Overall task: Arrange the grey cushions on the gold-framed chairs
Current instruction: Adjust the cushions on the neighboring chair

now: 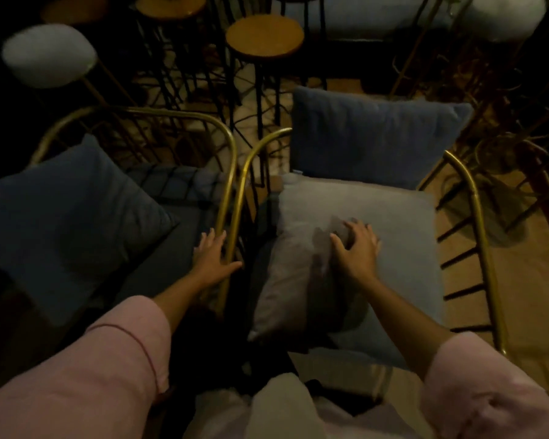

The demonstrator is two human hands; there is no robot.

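Note:
Two gold-framed chairs stand side by side. On the right chair, a grey seat cushion lies flat, a blue-grey back cushion stands upright behind it, and a smaller grey cushion leans at the seat's left edge. My right hand rests spread on that smaller cushion, fingers apart. On the left chair, a dark cushion lies tilted across the seat. My left hand touches the left chair's inner gold rail, fingers loosely apart; I cannot see a firm grip.
Wooden round stools on black legs crowd the floor behind the chairs. White fluffy stools stand at the far left and far right. The wooden floor shows to the right of the right chair.

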